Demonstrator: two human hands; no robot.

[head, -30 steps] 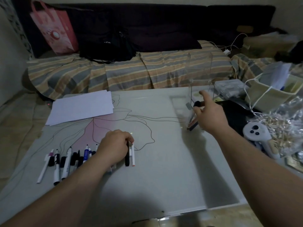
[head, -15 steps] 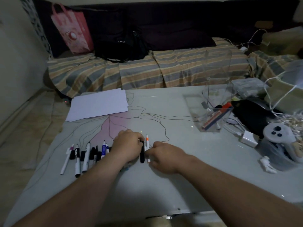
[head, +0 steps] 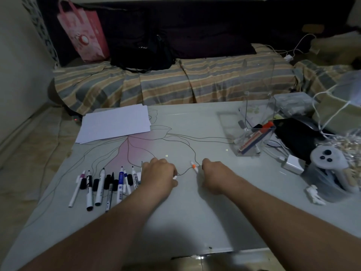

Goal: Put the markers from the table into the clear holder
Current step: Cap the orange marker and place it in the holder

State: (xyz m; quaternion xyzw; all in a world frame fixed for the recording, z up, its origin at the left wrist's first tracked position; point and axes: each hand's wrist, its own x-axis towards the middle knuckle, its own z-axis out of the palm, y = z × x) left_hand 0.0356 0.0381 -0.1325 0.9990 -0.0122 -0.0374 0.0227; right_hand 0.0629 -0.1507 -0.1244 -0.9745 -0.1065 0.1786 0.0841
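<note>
A: Where does the thin white marker with the orange band (head: 193, 166) lie?

B: At centre frame on the pale glass table (head: 195, 222), long axis running up-left, touching the right hand (head: 214, 176), whose grip is curled on its lower end.

A: And the left hand (head: 158, 174)?

B: Curled over another white marker end (head: 175, 177); whether it grasps, I cannot tell. The clear acrylic holder (head: 252, 141) sits upper right, nearer the right hand.

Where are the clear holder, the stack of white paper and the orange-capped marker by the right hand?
clear holder (head: 254, 142): head view, on its front wall.
stack of white paper (head: 115, 123): head view, middle of the top sheet.
orange-capped marker (head: 193, 166): head view, on the orange band near its far end.
</note>
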